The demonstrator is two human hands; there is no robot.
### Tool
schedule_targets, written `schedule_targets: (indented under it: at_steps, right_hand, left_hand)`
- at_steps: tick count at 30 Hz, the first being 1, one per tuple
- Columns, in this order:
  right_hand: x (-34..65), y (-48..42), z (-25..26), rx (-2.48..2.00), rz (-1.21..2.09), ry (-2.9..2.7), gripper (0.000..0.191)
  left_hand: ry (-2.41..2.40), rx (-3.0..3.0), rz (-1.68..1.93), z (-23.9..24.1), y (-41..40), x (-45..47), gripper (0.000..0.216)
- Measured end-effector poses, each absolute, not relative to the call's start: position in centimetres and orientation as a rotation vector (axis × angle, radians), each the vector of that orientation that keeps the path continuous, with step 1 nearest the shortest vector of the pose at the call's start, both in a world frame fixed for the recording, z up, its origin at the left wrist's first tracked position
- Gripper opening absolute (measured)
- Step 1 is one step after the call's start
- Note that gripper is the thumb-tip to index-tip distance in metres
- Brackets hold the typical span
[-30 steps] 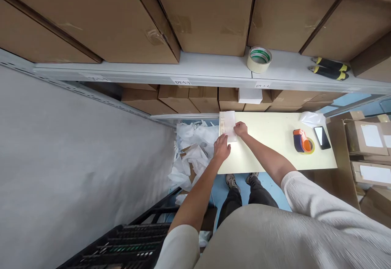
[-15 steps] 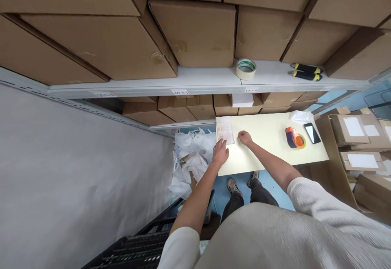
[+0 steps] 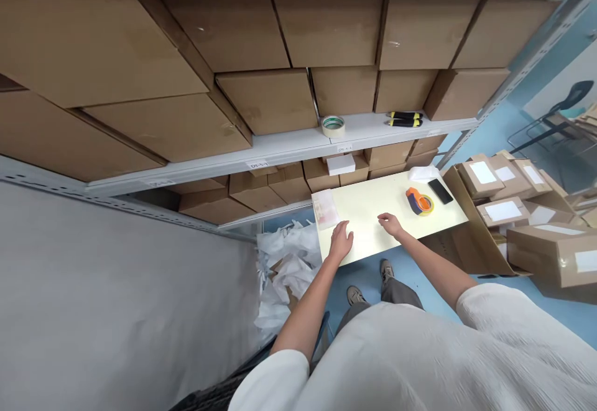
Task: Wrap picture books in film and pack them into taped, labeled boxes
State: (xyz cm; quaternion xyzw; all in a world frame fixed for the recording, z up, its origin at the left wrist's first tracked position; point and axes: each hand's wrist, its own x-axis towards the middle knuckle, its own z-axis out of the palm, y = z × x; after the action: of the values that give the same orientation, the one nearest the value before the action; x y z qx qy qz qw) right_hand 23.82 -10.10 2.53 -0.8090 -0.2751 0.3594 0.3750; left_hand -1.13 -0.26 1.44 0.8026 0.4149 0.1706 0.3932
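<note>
A clear, flat plastic bag or sleeve with a pinkish print [image 3: 326, 209] lies at the left end of the pale yellow tabletop [image 3: 366, 203]. Just below its near edge is my left hand [image 3: 342, 242], thumb apart from the fingers, holding nothing. My right hand [image 3: 392, 225] hovers over the middle of the table, its fingers loosely bent and a little apart, with nothing visible in them. Toward the right end sit an orange and dark-blue tape dispenser [image 3: 416, 201], a yellow tape roll [image 3: 428, 206] and a black phone [image 3: 441, 191].
Behind the table, shelves hold cardboard boxes [image 3: 265, 100], a masking tape roll [image 3: 333, 126] and black-and-yellow cutters [image 3: 404, 119]. Crumpled white wrapping [image 3: 291, 255] piles up left of the table. A large carton of labelled parcels [image 3: 504, 211] stands at the right. A clear plastic bag [image 3: 423, 173] lies at the back.
My left hand has come off the plastic sleeve and moved toward the near edge. The right hand has shifted right, its fingers loosening. The head view has turned right and tilted up.
</note>
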Motion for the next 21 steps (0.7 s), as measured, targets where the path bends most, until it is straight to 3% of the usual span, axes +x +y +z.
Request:
schedule_targets:
  at_steps: [7,14,21]
  right_hand:
    - [27.5,-15.1,4.9,-1.999,0.892,-0.719,0.024]
    - [28.6,-12.4,5.6,-1.918,1.011,-1.018,0.023]
    - [25.0,-11.4,4.7,-1.768,1.252,-1.402,0.021]
  left_hand:
    - [1.057,1.953,0.511,3.4,-4.2,1.2,0.046]
    - [1.287,1.857,0.652,4.9,-7.4,1.9,0.046]
    - [1.588,1.648,0.765,4.8,-17.5,0.3,0.044]
